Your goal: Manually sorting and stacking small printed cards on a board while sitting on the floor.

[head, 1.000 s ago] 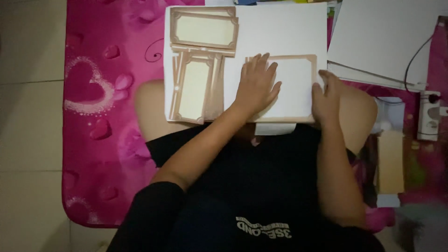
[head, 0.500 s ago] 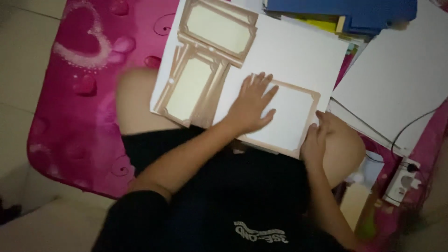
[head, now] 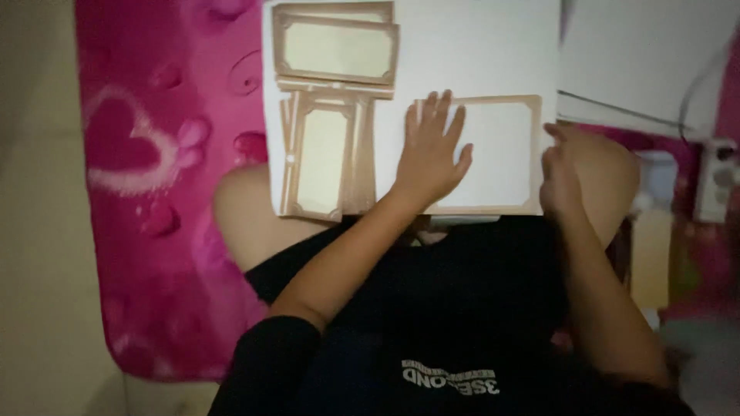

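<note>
A seated person in a black shirt (head: 432, 339) works over a large white sheet (head: 478, 54) balanced across bare knees, seen from a head-worn camera looking down. Nearest the body, the left hand (head: 430, 150) lies flat, fingers spread wide, its grip fully open and pressing on the near left part of a framed white card with a tan border (head: 501, 154); it closes on nothing. The right hand (head: 559, 173) sits at the card's right edge, fingers curled against the border; whether they pinch the card or only rest on it cannot be told. The card lies on the sheet's near right corner, over the right knee. Just beside it to the left stands an upright tan-bordered cream card (head: 320, 158), with a similar card laid crosswise (head: 335, 48) beyond it, touching or overlapping its far end. Under everything spreads a pink mat with heart patterns (head: 146, 169); farther right lie another white sheet (head: 647, 54) and a white power strip (head: 717, 181), blurred. The sheet has no firm worktop beneath it, so a shift of either knee could tip it and slide the loose cards off. The open palm holds by pressure only; lifting it could let the card skew.
</note>
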